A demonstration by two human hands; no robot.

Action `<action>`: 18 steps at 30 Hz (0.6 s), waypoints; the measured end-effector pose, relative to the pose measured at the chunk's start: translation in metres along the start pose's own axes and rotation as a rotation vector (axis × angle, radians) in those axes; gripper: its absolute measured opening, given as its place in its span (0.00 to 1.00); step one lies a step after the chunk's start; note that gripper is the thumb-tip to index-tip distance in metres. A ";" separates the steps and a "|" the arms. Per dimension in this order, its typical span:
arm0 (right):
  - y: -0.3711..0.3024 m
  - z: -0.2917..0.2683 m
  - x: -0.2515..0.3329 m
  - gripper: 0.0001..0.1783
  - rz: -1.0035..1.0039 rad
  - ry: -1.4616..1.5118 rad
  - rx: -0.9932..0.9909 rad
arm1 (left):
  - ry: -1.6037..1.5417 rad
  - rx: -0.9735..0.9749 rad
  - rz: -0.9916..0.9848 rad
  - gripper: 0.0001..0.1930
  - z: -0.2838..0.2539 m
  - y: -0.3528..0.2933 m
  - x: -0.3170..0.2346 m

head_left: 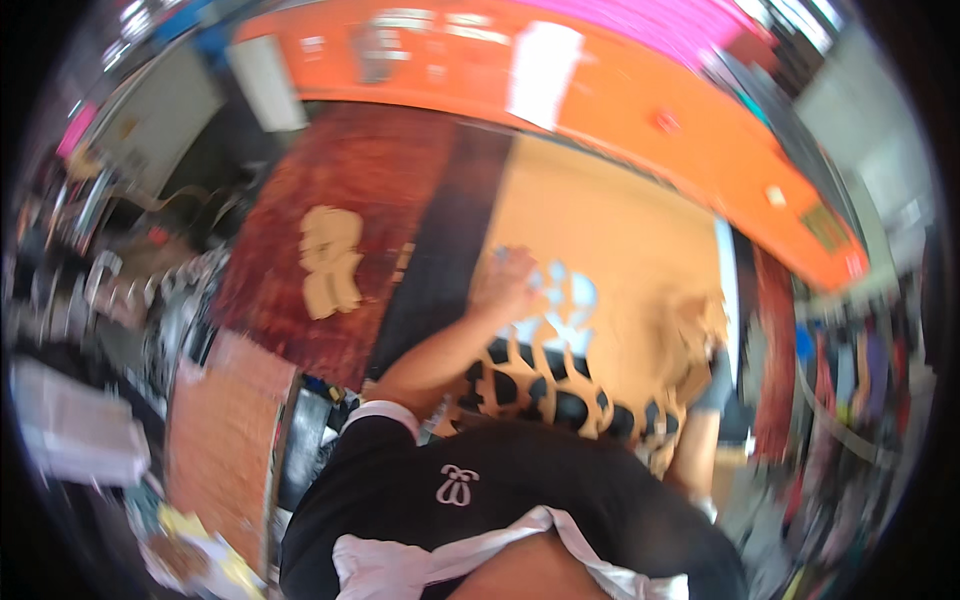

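A large tan sheet [610, 220] of leather-like material lies over the work surface, its near part full of cut-out holes. Through some holes shows a pale blue-white surface [575, 290], through others black. My left hand [508, 280] is over the sheet's left edge, next to these holes; motion blur smears its fingers. At the right, my right hand [712, 385], in what looks like a dark grey glove, grips the sheet's bunched, folded edge [690, 335]. A small pile of tan cut pieces [332, 262] rests on the dark red board to the left.
A wide orange machine beam [620, 85] spans the far side, with a white paper [543, 75] on it. A black strip [445, 230] runs between the dark red board [385, 150] and the sheet. Nearer on the left stands a reddish-brown board [225, 440]. Blurred clutter lines both sides.
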State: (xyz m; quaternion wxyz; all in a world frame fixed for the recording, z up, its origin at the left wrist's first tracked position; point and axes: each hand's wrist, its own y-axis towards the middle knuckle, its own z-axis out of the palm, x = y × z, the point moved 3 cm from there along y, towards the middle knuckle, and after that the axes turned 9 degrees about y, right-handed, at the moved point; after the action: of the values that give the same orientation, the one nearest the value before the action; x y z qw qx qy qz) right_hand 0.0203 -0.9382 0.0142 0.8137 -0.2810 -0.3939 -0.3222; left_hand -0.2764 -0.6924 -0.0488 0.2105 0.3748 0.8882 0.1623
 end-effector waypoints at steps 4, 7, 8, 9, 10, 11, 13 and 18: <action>-0.009 -0.010 0.011 0.18 -0.031 0.119 0.122 | 0.074 0.320 -0.086 0.26 -0.003 0.007 -0.007; -0.013 -0.019 0.016 0.17 -0.094 0.089 -0.057 | -0.020 0.345 -0.090 0.23 -0.020 0.019 -0.016; -0.013 -0.020 0.017 0.17 -0.123 0.075 -0.075 | 0.000 0.340 -0.088 0.22 -0.024 0.022 -0.021; -0.014 -0.022 0.017 0.16 -0.112 0.089 -0.096 | -0.242 0.399 -0.095 0.23 -0.024 0.021 -0.031; -0.014 -0.022 0.018 0.15 -0.179 -0.027 -0.092 | -0.471 0.425 -0.098 0.23 -0.024 0.020 -0.043; -0.013 -0.022 0.017 0.15 -0.244 -0.112 -0.107 | -0.713 0.405 -0.076 0.23 -0.023 0.021 -0.055; -0.010 -0.019 0.007 0.14 -0.290 -0.209 -0.106 | -0.990 0.615 -0.359 0.26 -0.008 0.012 -0.077; 0.005 0.008 -0.052 0.15 -0.440 -0.751 0.021 | -1.209 0.720 -0.834 0.24 0.023 0.007 -0.104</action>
State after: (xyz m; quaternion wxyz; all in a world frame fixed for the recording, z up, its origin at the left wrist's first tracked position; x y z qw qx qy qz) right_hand -0.0045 -0.9136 -0.0255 0.5287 -0.2797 -0.7163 -0.3593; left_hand -0.1952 -0.7613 -0.0393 0.5630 0.0808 0.6852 -0.4549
